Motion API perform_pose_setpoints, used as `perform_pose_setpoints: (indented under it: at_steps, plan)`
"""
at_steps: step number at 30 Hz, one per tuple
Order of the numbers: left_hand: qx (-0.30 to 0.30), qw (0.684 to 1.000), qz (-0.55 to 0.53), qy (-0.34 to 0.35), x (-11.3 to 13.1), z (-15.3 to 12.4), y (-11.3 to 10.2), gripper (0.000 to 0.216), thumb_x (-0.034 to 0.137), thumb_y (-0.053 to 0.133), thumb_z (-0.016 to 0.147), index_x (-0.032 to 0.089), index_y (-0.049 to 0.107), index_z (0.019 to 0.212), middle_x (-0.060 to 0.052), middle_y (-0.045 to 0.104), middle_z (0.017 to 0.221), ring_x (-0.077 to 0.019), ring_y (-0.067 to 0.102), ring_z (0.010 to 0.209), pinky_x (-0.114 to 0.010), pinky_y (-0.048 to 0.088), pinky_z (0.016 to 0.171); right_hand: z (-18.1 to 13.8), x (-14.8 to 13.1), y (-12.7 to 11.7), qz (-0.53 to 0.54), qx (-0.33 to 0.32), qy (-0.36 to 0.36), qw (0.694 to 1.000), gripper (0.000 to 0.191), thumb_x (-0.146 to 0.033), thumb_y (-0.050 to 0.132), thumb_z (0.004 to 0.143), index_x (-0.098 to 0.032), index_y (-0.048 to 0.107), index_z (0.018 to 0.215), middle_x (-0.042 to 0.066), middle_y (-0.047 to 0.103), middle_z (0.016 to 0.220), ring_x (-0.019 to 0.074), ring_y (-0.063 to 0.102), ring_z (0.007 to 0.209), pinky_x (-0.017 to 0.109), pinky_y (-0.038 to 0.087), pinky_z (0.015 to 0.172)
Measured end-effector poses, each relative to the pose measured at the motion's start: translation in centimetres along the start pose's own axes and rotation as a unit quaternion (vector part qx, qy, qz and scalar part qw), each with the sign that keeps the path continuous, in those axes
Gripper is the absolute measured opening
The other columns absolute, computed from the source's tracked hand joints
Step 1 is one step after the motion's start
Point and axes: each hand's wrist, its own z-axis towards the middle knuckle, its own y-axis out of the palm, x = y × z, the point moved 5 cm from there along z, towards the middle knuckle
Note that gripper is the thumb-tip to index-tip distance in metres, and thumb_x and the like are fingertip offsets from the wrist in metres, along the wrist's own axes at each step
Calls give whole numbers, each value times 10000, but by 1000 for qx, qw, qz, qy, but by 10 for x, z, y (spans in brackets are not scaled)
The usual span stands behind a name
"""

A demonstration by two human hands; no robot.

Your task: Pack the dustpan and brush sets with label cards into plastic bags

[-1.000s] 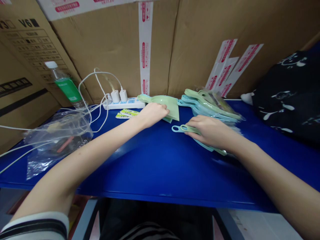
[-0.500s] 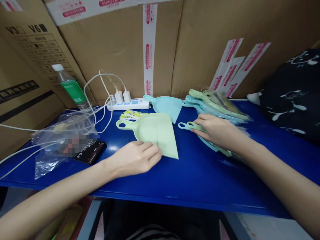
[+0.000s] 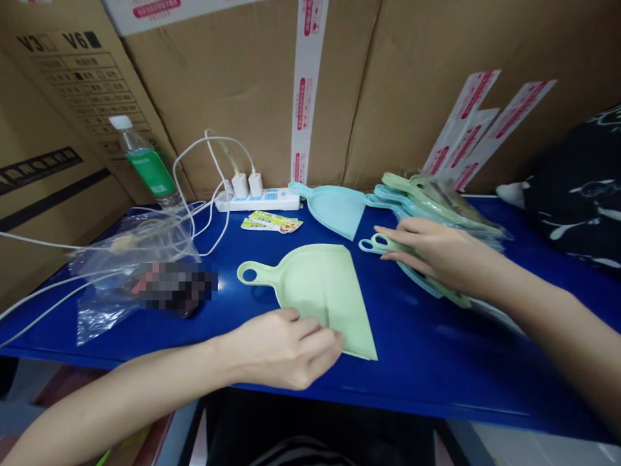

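A pale green dustpan point(image 3: 320, 285) lies on the blue table, its ring-ended handle pointing left. My left hand point(image 3: 291, 349) is closed on its near edge; the fingertips are hidden. My right hand point(image 3: 427, 246) grips the handle of a slim pale green hand brush point(image 3: 456, 296), thumb and forefinger near its ring. Under that brush is a similar light blue one point(image 3: 372, 246), mostly covered. Behind them a light blue dustpan point(image 3: 334, 207) rests on the table. To its right is a pile of green and blue dustpans point(image 3: 431, 197), partly in clear plastic.
A white power strip point(image 3: 279, 199) with plugged-in chargers and looping cables stands at the back, near small packets point(image 3: 272, 221). A green-labelled bottle point(image 3: 150, 168), clear plastic bag point(image 3: 107, 310) and blurred dark item are left. Cardboard point(image 3: 233, 84) walls the back; dark patterned fabric point(image 3: 577, 194) is right.
My left hand has drawn the green dustpan nearer the table's front edge, away from the packets. My right hand keeps its hold on the brush. The view has shifted slightly.
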Motion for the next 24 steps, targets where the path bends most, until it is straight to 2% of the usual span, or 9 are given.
perform_pose_setpoints:
  at_steps: [3,7,9,14,18,21,24]
  plan:
    - [15,1000,-13,-2,1,0,2,256,78,405,954,72,653,1018,8,554,667,-99,524,523,-248,392,418,9,-18,-12,20,6,-57,998,609,-437,210,1016,-67,667,1177,115,587,796,230,589,693,345,474,624]
    - [32,999,-28,-5,1,1,1,279,67,391,955,65,666,993,19,535,630,-99,503,493,-255,376,391,27,-51,-17,72,-12,-92,993,423,-398,389,996,-143,661,1196,84,613,822,205,607,688,307,458,603]
    - [45,998,-34,2,2,1,0,276,64,400,951,69,674,978,27,517,605,-95,493,485,-252,362,378,37,-71,-17,75,-14,-91,993,393,-370,463,973,-111,663,1191,97,629,828,215,619,706,312,471,606]
    - [76,996,-36,16,3,1,-1,244,76,445,938,110,686,916,26,534,615,-89,515,519,-237,406,431,59,-114,-6,107,-48,-69,991,427,-299,493,969,-42,580,1300,139,671,978,257,641,928,373,530,780]
    - [85,995,-46,19,3,1,-1,252,81,446,937,110,694,900,18,556,644,-95,535,541,-249,438,467,70,-130,3,112,-39,-79,990,460,-363,532,951,-61,592,1293,127,665,938,254,627,892,382,538,740]
    - [90,994,-55,18,3,1,-2,256,84,448,935,99,703,909,21,540,632,-92,516,515,-251,418,447,76,-135,5,122,-14,-86,989,465,-391,541,943,-59,612,1260,127,645,914,261,601,909,378,534,708]
    - [92,994,-59,18,3,1,-2,248,86,461,928,100,709,922,27,519,618,-86,496,497,-246,393,426,81,-141,6,119,-14,-79,990,423,-384,580,921,-59,653,1181,120,619,887,258,580,893,370,524,679]
